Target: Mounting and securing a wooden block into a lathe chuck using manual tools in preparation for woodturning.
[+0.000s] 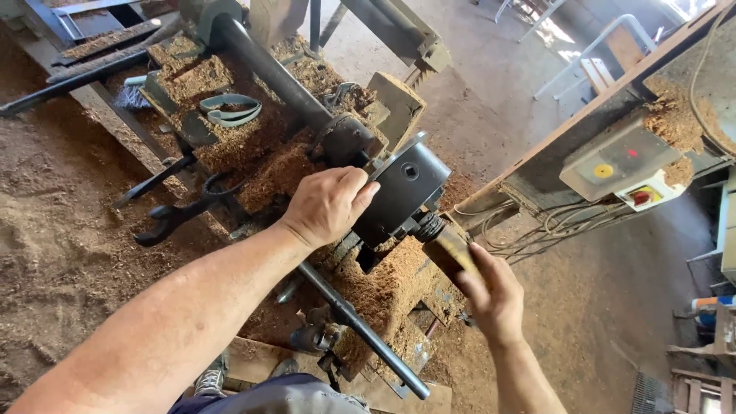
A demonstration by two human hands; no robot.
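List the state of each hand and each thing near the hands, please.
Left hand: closed over the top of the lathe block.
Right hand: gripping the wooden handle.
Lathe block: dark, partly covered by sawdust.
Wooden handle: held at the block's end.
Wrench: lying untouched in sawdust.

Two bare hands are in view: the left hand [328, 204] on the dark lathe chuck [402, 190], of which there is one, and the right hand [491, 295] at the one short brown wooden cylinder [447, 251]. One long dark steel bar [360, 331] runs along the sawdust-covered bed. One black open-ended wrench [178, 215] lies in the shavings. One folded loop of grey-green belt [230, 110] rests on the sawdust. One pale switch box [617, 161] carries three coloured buttons. One shoe [210, 379] shows below the left arm.
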